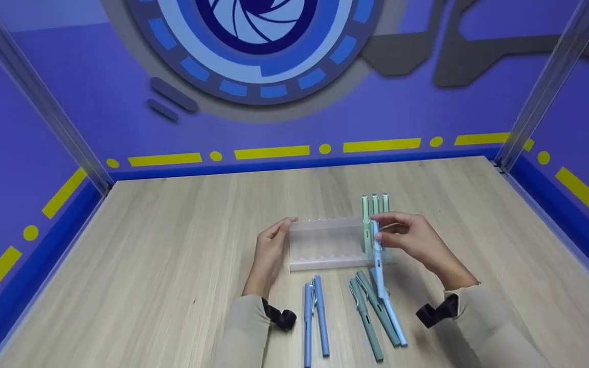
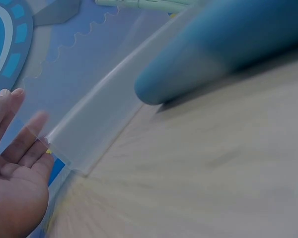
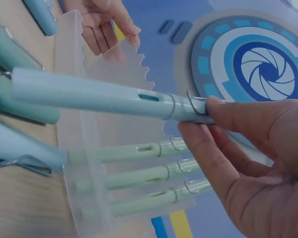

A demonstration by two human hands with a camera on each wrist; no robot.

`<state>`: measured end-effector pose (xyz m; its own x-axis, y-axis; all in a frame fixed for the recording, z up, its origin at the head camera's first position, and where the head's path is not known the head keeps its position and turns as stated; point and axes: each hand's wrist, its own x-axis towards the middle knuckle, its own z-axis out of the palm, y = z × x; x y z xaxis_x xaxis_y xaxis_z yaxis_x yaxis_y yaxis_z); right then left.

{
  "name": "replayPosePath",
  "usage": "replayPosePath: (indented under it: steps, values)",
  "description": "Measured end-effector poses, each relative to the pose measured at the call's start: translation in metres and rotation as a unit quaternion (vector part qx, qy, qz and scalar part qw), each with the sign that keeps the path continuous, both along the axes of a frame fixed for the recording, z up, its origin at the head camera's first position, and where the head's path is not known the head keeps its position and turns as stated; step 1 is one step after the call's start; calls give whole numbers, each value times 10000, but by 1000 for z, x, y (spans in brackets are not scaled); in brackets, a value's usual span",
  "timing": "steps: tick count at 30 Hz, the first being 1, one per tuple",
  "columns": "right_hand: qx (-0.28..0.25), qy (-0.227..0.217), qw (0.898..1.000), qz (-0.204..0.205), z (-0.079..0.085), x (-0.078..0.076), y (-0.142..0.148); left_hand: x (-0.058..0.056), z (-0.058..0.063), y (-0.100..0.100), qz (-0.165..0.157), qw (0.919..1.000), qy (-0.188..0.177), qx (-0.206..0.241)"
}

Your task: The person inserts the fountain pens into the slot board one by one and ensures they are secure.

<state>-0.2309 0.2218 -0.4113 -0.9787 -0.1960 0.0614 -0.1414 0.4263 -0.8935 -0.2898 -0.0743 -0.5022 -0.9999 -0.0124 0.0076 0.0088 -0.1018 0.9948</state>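
Two blue pens (image 1: 317,312) lie at the bottom centre of the frame, the left one's end reaching the bottom edge. Right of them lie two teal pens (image 1: 367,322) and a loose light blue pen (image 1: 395,322), its upper end hidden behind the held light blue pen (image 1: 378,268). The right hand (image 1: 417,240) pinches that pen near its clip, tilted in front of the rack. The left hand (image 1: 271,250) grips the left end of the clear rack (image 1: 325,265), some fingers seen only through the plastic. The rack's right part holds three green pens (image 1: 365,207) upright, lower parts mostly covered in the head view; frosted plastic blurs their ends in the right wrist view. Beyond the desk (image 1: 172,255), a patterned wall (image 1: 85,102) is cut off above.
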Motion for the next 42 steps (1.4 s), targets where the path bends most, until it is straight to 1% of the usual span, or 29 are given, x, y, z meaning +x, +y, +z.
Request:
replayPosePath:
  steps: [4,9,18,24,27,32,38,42]
  values:
    - [-14,53,9999,-160,5,-5,-6,0,1,0,-15,10000,33,-14]
    - [-327,175,9988,-316,6,-12,-13,1,2,0,5,10000,6,-43]
    - [-419,629,9952,-622,10,-17,-20,0,1,0,28,9999,-70,-70]
    - [-399,941,9916,-792,9,-19,-24,0,1,1,35,10000,24,-68]
    - [-313,1042,9907,-813,8,-20,-25,1,1,1,71,10000,-10,-59]
    - [-267,1078,9908,-777,6,-21,-27,0,1,1,100,9998,-110,-113]
    - [-295,1040,9917,-693,4,-26,-29,0,1,1,84,9998,-109,-124]
    - [-174,992,9929,-631,0,-28,-29,0,1,1,87,9999,-86,-97]
